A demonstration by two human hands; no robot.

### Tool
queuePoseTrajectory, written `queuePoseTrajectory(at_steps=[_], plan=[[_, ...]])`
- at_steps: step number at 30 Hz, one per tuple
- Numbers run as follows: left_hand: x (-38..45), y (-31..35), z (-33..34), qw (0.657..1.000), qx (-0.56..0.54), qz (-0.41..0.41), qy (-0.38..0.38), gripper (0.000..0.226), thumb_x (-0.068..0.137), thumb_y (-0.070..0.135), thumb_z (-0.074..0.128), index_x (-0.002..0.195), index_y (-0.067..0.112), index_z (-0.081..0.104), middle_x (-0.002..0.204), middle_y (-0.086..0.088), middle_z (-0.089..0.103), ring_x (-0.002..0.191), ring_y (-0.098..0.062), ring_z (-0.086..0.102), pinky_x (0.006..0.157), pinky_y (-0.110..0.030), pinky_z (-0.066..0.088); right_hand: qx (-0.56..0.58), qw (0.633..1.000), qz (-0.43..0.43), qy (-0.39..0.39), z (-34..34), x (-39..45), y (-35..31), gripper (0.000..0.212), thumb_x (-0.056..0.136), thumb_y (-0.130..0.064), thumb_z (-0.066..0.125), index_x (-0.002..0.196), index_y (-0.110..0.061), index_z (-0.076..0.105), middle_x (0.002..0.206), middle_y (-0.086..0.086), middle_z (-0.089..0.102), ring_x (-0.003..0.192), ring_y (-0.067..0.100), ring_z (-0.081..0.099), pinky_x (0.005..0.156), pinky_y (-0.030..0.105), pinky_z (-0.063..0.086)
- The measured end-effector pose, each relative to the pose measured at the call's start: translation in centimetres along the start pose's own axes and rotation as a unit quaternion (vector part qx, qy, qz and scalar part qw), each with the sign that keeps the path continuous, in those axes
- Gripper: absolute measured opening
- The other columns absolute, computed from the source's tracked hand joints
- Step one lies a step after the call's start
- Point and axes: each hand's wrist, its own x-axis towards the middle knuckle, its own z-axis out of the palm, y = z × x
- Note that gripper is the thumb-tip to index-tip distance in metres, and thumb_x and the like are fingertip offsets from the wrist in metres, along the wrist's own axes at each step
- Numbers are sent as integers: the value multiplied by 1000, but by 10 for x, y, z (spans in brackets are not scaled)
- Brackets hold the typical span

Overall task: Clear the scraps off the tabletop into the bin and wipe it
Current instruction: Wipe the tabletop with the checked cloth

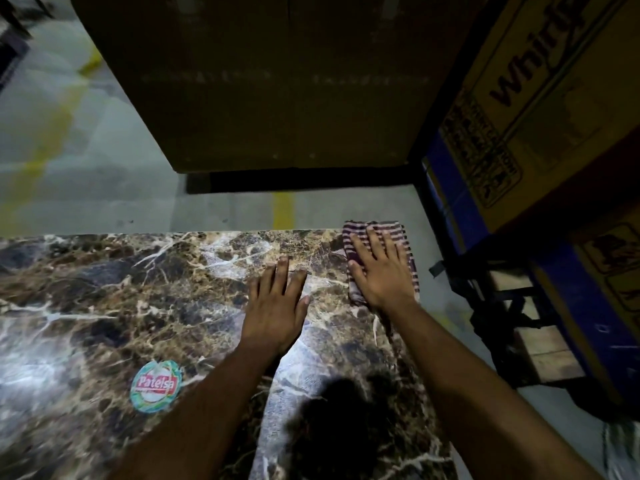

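A brown marble-patterned tabletop (121, 299) fills the lower left of the head view. A folded purple-and-white striped cloth (360, 233) lies at the table's far right corner. My right hand (379, 271) presses flat on the cloth, fingers straight and spread. My left hand (277, 306) rests flat on the bare tabletop just left of the cloth, fingers straight. I see no scraps on the tabletop and no bin.
A round "Patelsa" sticker (156, 386) is stuck on the tabletop near my left forearm. A large dark cardboard box (259, 81) stands beyond the table's far edge. Yellow-and-blue appliance cartons (536, 109) stand on the right. Grey floor (69, 150) with yellow lines lies at the left.
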Motion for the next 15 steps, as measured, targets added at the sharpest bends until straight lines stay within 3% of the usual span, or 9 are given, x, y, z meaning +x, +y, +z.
queuePoseTrajectory(at_steps=[3, 6, 9, 12, 15], plan=[[-7, 4, 0, 1000, 12, 17, 13, 52, 106, 44, 32, 154, 22, 33, 165, -3, 21, 145, -30, 21, 114, -53, 29, -6, 1000, -28, 1, 3, -6, -26, 67, 98, -62, 9, 161, -40, 6, 171, 0, 5, 157, 27, 0, 126, 50, 3], [-13, 10, 1, 999, 7, 34, 28, 45, 103, 33, 47, 147, 26, 40, 158, -6, 29, 136, -32, 31, 108, -52, 34, -18, 996, -86, -16, 9, -43, -21, 66, 98, -64, 6, 160, -43, 0, 171, -3, 0, 157, 24, -2, 126, 48, 1], [-23, 13, 0, 998, 10, 50, 25, 45, 101, 37, 47, 144, 27, 42, 146, -9, 36, 124, -34, 40, 104, -49, 34, -17, 999, -47, -8, 5, -48, 3, 65, 99, -64, 7, 160, -43, 3, 171, -2, 3, 157, 26, 3, 126, 47, 3], [-33, 14, 3, 997, 24, 67, 9, 52, 101, 48, 39, 149, 29, 37, 150, -11, 36, 134, -37, 34, 111, -54, 27, -9, 1000, 13, -2, 1, -29, -6, 66, 99, -61, 13, 161, -39, 9, 171, 1, 7, 157, 29, 5, 126, 50, 5], [-41, 17, 9, 998, 18, 56, -25, 58, 104, 53, 26, 157, 31, 25, 166, -15, 17, 152, -37, 12, 120, -61, 13, -15, 999, -40, -12, 8, -44, -35, 67, 98, -61, 12, 161, -37, 10, 171, 1, 6, 157, 29, 4, 125, 51, 5]])
